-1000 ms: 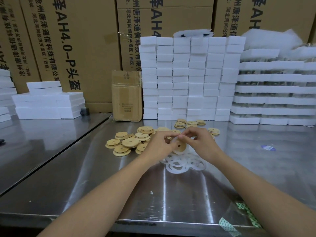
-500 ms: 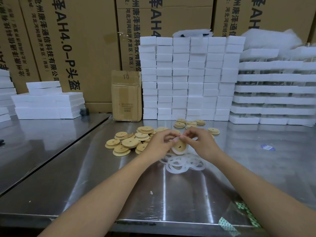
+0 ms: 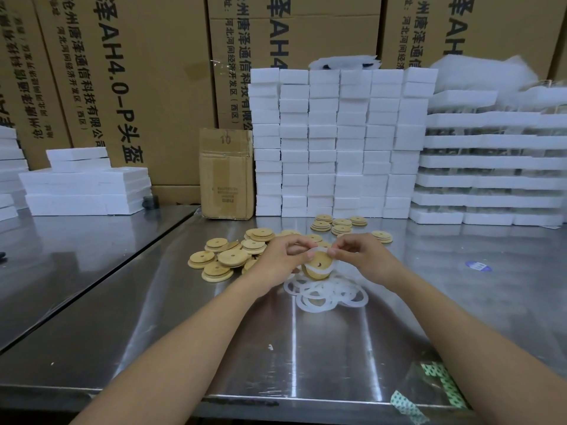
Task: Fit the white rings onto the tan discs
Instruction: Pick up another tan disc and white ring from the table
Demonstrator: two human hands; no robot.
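Meanwhile, with the left hand (image 3: 282, 256) gripping the round tan wooden disc (image 3: 319, 269) above the near pile of loose rings (image 3: 326, 293), the right hand (image 3: 365, 256) had pinched the thin white flexible ring (image 3: 319, 250) further over the rim, seating incomplete.

We see one round tan wooden disc (image 3: 319, 269) tilted above the heap of thin white rings (image 3: 325, 292), a ring (image 3: 309, 266) half-fitted round it, loose discs (image 3: 228, 257) piled left.

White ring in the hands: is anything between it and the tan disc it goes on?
Nothing visible does. The white ring lies against the tan disc, partly round its rim, while the left hand and right hand pinch them at the top.
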